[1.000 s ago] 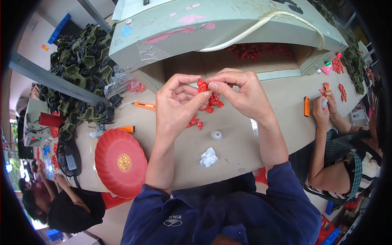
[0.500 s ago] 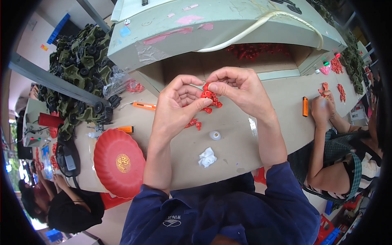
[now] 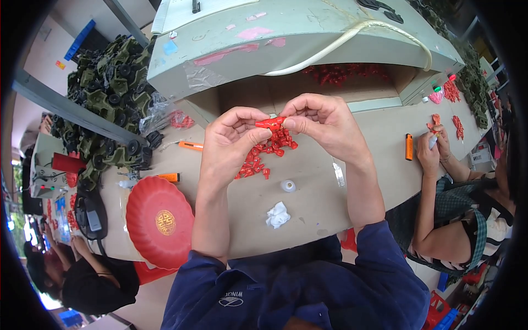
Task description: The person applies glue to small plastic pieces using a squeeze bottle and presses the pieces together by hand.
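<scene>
At the far left a person in a black top (image 3: 93,283) sits at the corner of the tabletop (image 3: 319,203), near a dark device (image 3: 91,214) lying by the edge. Beyond it a heap of green toy vehicles with black wheels (image 3: 104,104) fills the left side. A red scalloped plate (image 3: 159,220) lies on the tabletop, partly over its near edge. Just beyond the plate rests an orange marker (image 3: 168,177), and a second orange marker (image 3: 191,146) lies farther back, near a clear bag of red bits (image 3: 176,118).

The left hand (image 3: 228,146) is raised over the tabletop, thumb and forefinger pinching the left end of a small red plastic piece (image 3: 270,123). The right hand (image 3: 322,126) pinches the other end, so the two hands meet fingertip to fingertip with the piece held between them, above the tabletop. Right below it a loose pile of small red parts (image 3: 261,157) is spread on the tabletop. Nearer the person lie a small white cap (image 3: 288,186) and a crumpled white scrap (image 3: 278,214), apart from each other.

Behind the hands stands a large pale green box (image 3: 297,44) with a cream cord (image 3: 352,38) looped over it; more red parts (image 3: 344,71) lie in the opening under it.

To the right an orange lighter (image 3: 409,147) lies on the tabletop. Beside it a co-worker's hands (image 3: 432,148) are closed around something small; what it is cannot be told.
</scene>
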Motion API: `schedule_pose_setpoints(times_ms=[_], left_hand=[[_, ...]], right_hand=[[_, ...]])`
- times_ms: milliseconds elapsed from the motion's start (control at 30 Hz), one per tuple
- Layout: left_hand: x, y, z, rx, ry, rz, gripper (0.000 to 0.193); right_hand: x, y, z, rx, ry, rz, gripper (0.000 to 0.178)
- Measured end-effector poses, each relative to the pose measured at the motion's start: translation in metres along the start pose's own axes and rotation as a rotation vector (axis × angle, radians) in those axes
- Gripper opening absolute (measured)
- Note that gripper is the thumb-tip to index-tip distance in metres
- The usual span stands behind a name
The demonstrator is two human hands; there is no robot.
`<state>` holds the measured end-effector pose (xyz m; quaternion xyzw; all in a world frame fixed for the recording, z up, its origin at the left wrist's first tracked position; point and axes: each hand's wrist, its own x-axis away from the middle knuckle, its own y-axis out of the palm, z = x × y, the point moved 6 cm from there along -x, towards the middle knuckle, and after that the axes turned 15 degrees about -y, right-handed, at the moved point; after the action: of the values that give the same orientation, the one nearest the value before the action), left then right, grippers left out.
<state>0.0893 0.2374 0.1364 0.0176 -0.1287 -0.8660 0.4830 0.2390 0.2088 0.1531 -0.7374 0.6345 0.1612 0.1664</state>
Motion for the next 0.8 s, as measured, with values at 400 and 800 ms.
schedule_pose_setpoints(times_ms=[400,800], left_hand=[[0.0013,0.0011,0.0034,-0.010,-0.011,-0.005,0.020],[-0.0020,-0.0007,-0.0033,-0.021,-0.042,0.016,0.020]], right_hand=[[-0.0007,-0.0004,-0.0037,0.083,-0.046,-0.006,0.016],[0.0002,-0.0033,-0.0060,0.155,-0.125,0.055,0.009]])
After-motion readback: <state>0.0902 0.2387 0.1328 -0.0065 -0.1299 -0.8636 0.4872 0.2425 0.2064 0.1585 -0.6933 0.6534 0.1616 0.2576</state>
